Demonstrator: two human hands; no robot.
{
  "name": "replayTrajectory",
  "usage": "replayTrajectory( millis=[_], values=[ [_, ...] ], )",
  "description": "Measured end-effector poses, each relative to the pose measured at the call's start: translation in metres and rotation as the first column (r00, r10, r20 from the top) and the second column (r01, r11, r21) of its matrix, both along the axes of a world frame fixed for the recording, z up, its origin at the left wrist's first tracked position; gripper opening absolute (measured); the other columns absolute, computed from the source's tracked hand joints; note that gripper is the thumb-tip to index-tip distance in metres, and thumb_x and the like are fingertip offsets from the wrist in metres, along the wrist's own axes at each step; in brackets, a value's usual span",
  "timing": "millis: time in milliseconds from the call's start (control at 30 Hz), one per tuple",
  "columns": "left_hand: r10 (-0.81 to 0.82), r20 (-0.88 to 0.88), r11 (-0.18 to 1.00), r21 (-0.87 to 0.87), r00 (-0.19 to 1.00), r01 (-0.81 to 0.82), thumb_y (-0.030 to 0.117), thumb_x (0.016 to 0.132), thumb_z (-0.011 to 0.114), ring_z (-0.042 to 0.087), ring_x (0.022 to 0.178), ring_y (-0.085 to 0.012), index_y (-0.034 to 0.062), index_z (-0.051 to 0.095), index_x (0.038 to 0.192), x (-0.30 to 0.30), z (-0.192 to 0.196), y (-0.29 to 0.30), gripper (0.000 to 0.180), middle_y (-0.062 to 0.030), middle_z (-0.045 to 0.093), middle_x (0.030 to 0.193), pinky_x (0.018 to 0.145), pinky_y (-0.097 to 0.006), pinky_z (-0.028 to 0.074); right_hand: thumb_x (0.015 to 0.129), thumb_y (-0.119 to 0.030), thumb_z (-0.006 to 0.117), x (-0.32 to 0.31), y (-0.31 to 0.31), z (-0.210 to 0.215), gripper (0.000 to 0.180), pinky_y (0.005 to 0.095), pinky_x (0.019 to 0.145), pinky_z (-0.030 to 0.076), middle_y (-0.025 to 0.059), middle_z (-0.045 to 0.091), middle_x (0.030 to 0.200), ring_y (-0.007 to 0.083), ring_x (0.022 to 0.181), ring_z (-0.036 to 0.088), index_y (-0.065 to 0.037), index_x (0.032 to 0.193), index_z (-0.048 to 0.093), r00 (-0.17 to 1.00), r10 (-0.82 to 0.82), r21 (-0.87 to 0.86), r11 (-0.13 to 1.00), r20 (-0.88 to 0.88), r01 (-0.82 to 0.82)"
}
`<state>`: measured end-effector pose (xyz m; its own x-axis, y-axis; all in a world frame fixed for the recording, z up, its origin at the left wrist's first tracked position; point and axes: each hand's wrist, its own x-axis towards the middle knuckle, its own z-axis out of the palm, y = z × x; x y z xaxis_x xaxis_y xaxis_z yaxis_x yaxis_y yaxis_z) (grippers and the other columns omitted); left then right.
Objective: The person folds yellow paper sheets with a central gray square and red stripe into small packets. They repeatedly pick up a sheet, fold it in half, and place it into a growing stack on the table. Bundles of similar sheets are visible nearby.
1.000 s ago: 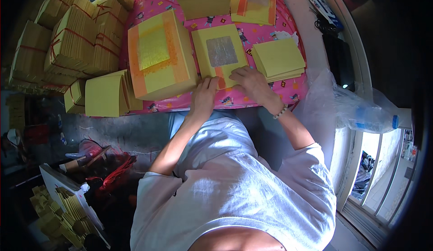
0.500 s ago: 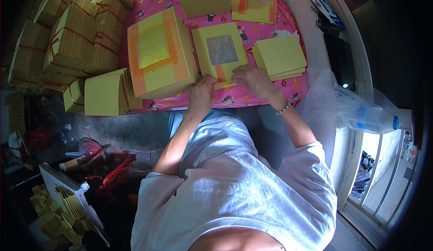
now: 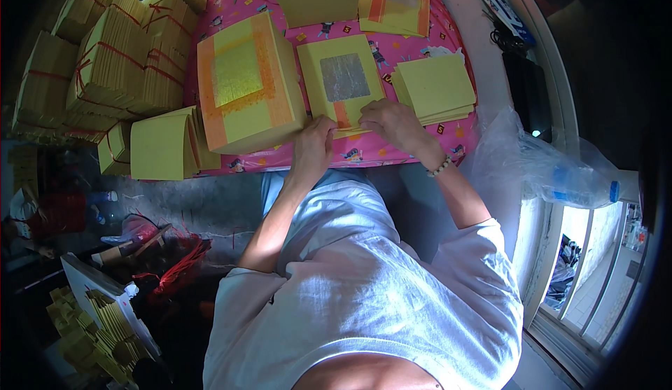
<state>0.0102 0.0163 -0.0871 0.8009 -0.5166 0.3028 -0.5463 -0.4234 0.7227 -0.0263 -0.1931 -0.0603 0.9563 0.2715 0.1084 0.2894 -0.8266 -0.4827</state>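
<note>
A yellow joss paper sheet (image 3: 317,75) with a silver foil square (image 3: 345,77) and an orange band lies in front of me on the table. My left hand (image 3: 314,146) pinches at its near left edge. At the near right edge my right hand (image 3: 396,125), with a beaded bracelet at the wrist, has its fingers bent and closed on the paper. The fingertips partly hide that edge. Left of my left hand stands a tall joss paper stack (image 3: 241,75) with a gold square on top. To the right of my right hand is a plain yellow paper stack (image 3: 438,90).
The table has a pink patterned cover (image 3: 336,157). Tied paper bundles (image 3: 112,57) crowd the far left, and more yellow paper (image 3: 394,6) lies at the back. A clear plastic bag (image 3: 567,173) hangs at the right. Red ties (image 3: 175,271) lie low on the left.
My hands and the sheet stay almost in the same place. At the far left edge, a partly seen person in red has shifted slightly.
</note>
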Motion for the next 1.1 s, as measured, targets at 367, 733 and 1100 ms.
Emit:
replayTrajectory(
  millis=[367,733,1100],
  values=[
    [-0.007,-0.003,0.991,0.135,1.0,0.008,0.001,0.081,0.059,0.059,0.081,-0.0372,-0.0002,0.055,0.097,-0.005,0.008,-0.006,0.017,-0.0172,0.06,0.089,0.067,-0.045,0.046,0.077,-0.011,0.059,0.0,0.007,0.003,0.007,0.0385,0.065,0.051,0.0096,0.063,0.078,0.0279,0.079,0.063,-0.005,0.081,0.06,0.995,0.018,-0.155,0.988,0.097,-0.003],
    [0.024,0.19,0.977,0.204,0.981,-0.063,-0.005,0.067,0.06,0.052,0.092,-0.0351,0.0014,0.052,0.111,0.021,0.023,-0.038,0.045,-0.0165,0.057,0.1,0.08,-0.044,0.043,0.08,-0.012,0.066,-0.005,0.023,0.036,0.043,0.0407,0.094,0.044,0.0182,0.047,0.125,0.0346,0.119,0.047,-0.005,0.12,0.053,0.857,-0.276,0.173,0.96,0.436,0.221],
    [-0.02,-0.046,0.968,-0.25,0.999,0.008,0.0,0.085,0.05,0.055,0.082,-0.0356,-0.0011,0.054,0.108,-0.015,0.098,-0.003,0.023,-0.0203,0.056,0.093,0.075,-0.04,0.044,0.074,-0.027,0.079,0.011,0.01,0.006,0.1,0.0406,0.109,0.028,0.0158,0.029,0.144,0.0261,0.137,0.024,-0.003,0.145,0.013,0.99,-0.143,0.952,0.304,0.004,0.04]
  ],
)
